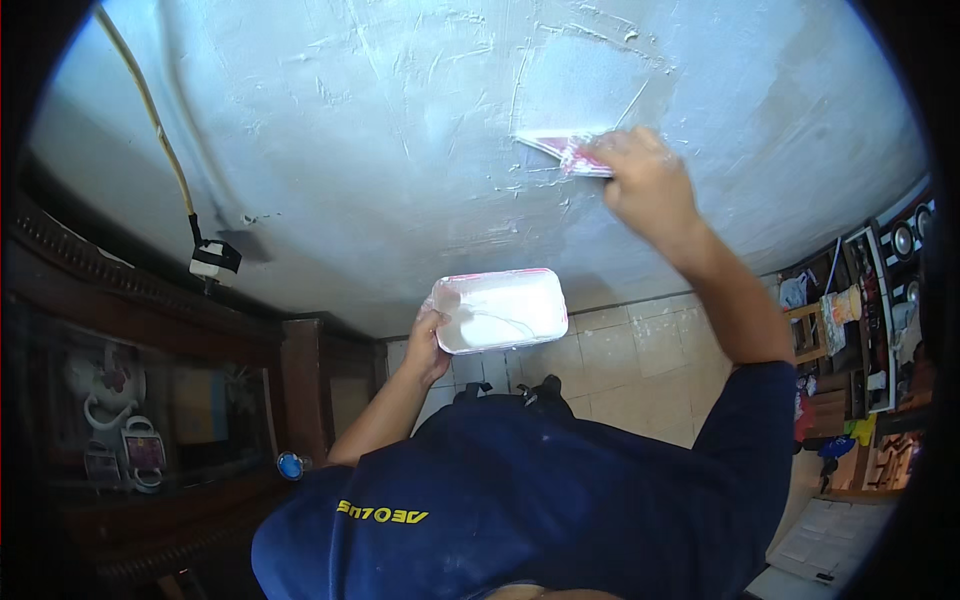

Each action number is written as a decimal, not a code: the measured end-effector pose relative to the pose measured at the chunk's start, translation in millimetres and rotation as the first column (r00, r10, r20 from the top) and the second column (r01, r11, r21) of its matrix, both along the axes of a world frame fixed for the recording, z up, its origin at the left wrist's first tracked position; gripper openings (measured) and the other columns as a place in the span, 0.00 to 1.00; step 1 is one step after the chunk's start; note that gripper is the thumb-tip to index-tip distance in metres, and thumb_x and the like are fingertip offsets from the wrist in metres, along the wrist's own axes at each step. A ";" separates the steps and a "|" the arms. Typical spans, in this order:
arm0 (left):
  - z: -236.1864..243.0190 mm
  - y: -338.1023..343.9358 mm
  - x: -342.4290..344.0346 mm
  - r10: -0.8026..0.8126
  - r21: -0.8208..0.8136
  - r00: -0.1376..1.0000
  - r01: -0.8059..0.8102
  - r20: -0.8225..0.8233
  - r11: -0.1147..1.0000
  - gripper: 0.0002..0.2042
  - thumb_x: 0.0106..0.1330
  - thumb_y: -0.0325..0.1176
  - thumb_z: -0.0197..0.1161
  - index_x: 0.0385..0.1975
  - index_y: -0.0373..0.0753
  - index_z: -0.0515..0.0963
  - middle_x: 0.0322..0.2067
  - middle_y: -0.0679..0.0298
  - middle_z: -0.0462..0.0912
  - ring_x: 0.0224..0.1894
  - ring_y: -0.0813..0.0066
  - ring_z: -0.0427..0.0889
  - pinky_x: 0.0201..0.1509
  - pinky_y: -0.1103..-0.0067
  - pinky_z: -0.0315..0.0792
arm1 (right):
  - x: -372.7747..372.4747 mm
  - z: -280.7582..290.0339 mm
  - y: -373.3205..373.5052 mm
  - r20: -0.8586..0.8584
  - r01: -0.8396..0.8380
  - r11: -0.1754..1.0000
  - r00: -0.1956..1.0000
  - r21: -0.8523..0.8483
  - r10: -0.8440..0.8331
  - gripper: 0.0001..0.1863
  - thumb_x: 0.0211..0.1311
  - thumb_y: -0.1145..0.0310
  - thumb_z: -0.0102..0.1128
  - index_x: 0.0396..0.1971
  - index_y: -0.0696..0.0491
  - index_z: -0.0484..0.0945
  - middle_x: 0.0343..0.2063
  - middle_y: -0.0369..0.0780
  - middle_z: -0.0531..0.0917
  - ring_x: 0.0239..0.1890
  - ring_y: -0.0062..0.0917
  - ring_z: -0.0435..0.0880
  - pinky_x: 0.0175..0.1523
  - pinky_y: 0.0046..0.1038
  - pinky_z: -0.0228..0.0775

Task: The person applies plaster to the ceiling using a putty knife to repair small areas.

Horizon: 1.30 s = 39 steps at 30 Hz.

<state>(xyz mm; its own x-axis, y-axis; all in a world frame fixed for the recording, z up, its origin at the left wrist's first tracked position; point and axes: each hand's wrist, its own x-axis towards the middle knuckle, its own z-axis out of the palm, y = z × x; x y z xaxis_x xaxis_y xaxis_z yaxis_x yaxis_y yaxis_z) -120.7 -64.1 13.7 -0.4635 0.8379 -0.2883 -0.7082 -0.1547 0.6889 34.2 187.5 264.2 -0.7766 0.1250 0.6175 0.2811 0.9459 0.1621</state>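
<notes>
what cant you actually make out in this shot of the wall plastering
Head view:
- Putty knife: handle hidden inside the right hand; only the smeared blade shows.
- Tray: depth of white filler unclear; the left hand covers its near corner.
- Cabinet contents: dark, dim behind glass.
- Shelves at right rim: too small, bent by the fisheye.

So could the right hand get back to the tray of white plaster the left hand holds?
Probably yes: the tray sits open-topped in the left hand, below the right hand pressing a scraper to the wall; nothing between.

Open wall (400, 120) lies left of the scraper (565, 150); a cable (150, 110) and socket (214, 260) block the far left.
</notes>
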 end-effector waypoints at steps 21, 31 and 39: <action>-0.5 -12.9 -0.9 0.030 -0.045 1.000 -0.030 -0.007 0.999 0.26 0.54 0.34 0.54 0.56 0.38 0.67 0.50 0.57 0.74 0.54 0.61 0.74 0.60 0.64 0.68 | -1.4 -85.3 -16.2 -0.178 0.017 0.998 0.984 -0.055 -0.027 0.15 0.46 0.76 0.61 0.37 0.49 0.83 0.41 0.37 0.81 0.40 0.31 0.77 0.39 0.31 0.78; -13.7 8.6 22.7 0.053 -0.038 0.999 -0.053 0.009 0.998 0.26 0.54 0.33 0.53 0.57 0.39 0.67 0.51 0.58 0.74 0.54 0.60 0.74 0.60 0.64 0.68 | 39.5 -154.4 -55.8 -0.341 -0.359 -0.067 0.920 -0.931 -0.193 0.10 0.60 0.69 0.64 0.33 0.62 0.81 0.20 0.36 0.81 0.22 0.18 0.77 0.29 0.26 0.71; -0.5 58.8 78.6 0.122 -0.080 0.992 -0.125 -0.040 0.989 0.26 0.53 0.34 0.53 0.56 0.40 0.67 0.50 0.58 0.75 0.53 0.60 0.75 0.57 0.64 0.70 | 97.6 -172.1 -34.7 -0.235 -0.250 0.564 0.967 -0.787 0.101 0.07 0.52 0.71 0.61 0.30 0.58 0.81 0.30 0.44 0.84 0.31 0.43 0.82 0.36 0.35 0.75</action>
